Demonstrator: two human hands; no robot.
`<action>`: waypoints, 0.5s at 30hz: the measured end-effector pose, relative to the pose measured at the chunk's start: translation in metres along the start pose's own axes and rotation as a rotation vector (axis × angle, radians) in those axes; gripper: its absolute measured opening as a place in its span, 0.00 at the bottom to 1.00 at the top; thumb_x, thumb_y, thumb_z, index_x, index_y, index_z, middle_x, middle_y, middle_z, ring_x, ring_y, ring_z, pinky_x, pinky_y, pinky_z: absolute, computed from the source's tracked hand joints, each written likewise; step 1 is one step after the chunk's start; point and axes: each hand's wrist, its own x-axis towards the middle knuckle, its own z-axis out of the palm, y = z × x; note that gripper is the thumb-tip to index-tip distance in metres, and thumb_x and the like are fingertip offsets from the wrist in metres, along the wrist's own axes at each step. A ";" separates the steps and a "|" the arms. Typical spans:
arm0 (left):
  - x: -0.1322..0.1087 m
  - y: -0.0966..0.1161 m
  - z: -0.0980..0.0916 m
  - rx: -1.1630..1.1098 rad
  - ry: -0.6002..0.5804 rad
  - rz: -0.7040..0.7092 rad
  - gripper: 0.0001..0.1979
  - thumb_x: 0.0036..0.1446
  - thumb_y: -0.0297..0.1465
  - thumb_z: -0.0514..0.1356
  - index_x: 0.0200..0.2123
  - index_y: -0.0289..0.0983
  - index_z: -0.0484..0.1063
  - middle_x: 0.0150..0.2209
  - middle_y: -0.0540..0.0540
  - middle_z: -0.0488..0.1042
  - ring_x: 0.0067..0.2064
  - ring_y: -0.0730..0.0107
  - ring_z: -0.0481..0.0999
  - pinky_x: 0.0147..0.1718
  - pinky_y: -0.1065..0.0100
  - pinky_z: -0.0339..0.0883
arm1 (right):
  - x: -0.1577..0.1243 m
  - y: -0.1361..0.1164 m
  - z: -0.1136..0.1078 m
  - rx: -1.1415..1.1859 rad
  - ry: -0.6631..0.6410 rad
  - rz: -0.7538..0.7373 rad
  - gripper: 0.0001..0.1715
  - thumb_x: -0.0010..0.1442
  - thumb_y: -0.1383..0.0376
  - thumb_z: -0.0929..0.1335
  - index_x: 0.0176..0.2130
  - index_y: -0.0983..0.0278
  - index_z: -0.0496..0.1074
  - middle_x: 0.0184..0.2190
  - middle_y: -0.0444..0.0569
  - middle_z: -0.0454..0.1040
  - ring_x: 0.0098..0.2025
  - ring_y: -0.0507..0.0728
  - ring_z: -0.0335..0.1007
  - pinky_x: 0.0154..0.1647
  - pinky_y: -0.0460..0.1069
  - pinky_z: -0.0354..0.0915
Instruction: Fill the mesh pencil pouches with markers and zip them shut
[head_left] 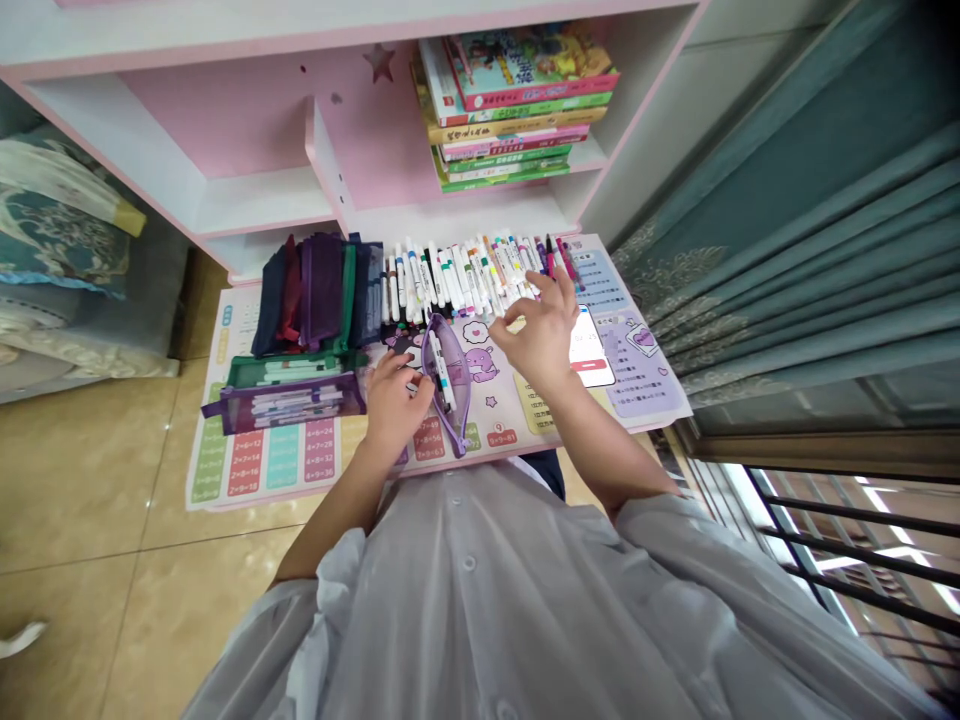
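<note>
Clear purple pouch (448,385) lies open on the mat, long axis running roughly front to back, far end leaning a bit left twd the shelf. Couple of white markers (442,370) inside, lengthwise w/ the pouch. L grip (394,405) is the nearer one: right beside the pouch on its left, fingers curled over the rim, clenched on it as far as I can see, thumb side hidden. R grip (534,335) is ahead & to the right of the pouch, not touching it, palm down, fingers spread & arched, nothing visibly held, tips at the near ends of the marker row (465,280). Row lies side by side along the far part of the mat (247,470), tips pointing away from me. Both forearms reach fwd from my body, elbows out to the sides. Left of the pouch: dark mesh pouches (319,290) lined up, & nearer me a green-&-purple pouch (289,400) packed w/ markers. Beyond, books (517,105) on pink shelf (225,130); curtain (787,250) off to the right.
</note>
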 end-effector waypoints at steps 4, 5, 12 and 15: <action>0.000 0.000 0.000 0.004 -0.004 0.001 0.10 0.55 0.33 0.60 0.22 0.41 0.74 0.53 0.45 0.80 0.65 0.51 0.68 0.66 0.49 0.59 | -0.037 -0.018 -0.020 0.109 -0.059 -0.069 0.09 0.52 0.64 0.68 0.22 0.60 0.70 0.59 0.54 0.72 0.71 0.76 0.54 0.63 0.73 0.60; 0.000 -0.001 0.001 0.004 -0.004 0.004 0.10 0.55 0.32 0.60 0.22 0.41 0.74 0.53 0.45 0.80 0.65 0.51 0.68 0.66 0.49 0.58 | -0.044 -0.022 -0.024 0.123 -0.087 -0.076 0.09 0.52 0.64 0.69 0.21 0.60 0.70 0.59 0.53 0.73 0.71 0.76 0.54 0.63 0.73 0.60; 0.000 -0.001 0.002 -0.013 0.011 0.018 0.10 0.55 0.33 0.59 0.23 0.41 0.74 0.53 0.45 0.80 0.65 0.52 0.69 0.66 0.49 0.59 | -0.077 -0.038 -0.022 0.119 -0.266 -0.080 0.08 0.51 0.65 0.71 0.21 0.59 0.73 0.62 0.53 0.72 0.72 0.76 0.51 0.66 0.70 0.57; 0.000 0.000 0.002 -0.002 0.007 0.012 0.10 0.55 0.33 0.59 0.24 0.41 0.75 0.54 0.45 0.79 0.65 0.52 0.68 0.66 0.49 0.59 | -0.083 -0.040 -0.014 0.118 -0.296 -0.072 0.07 0.50 0.66 0.71 0.22 0.60 0.74 0.62 0.55 0.71 0.72 0.76 0.51 0.66 0.70 0.56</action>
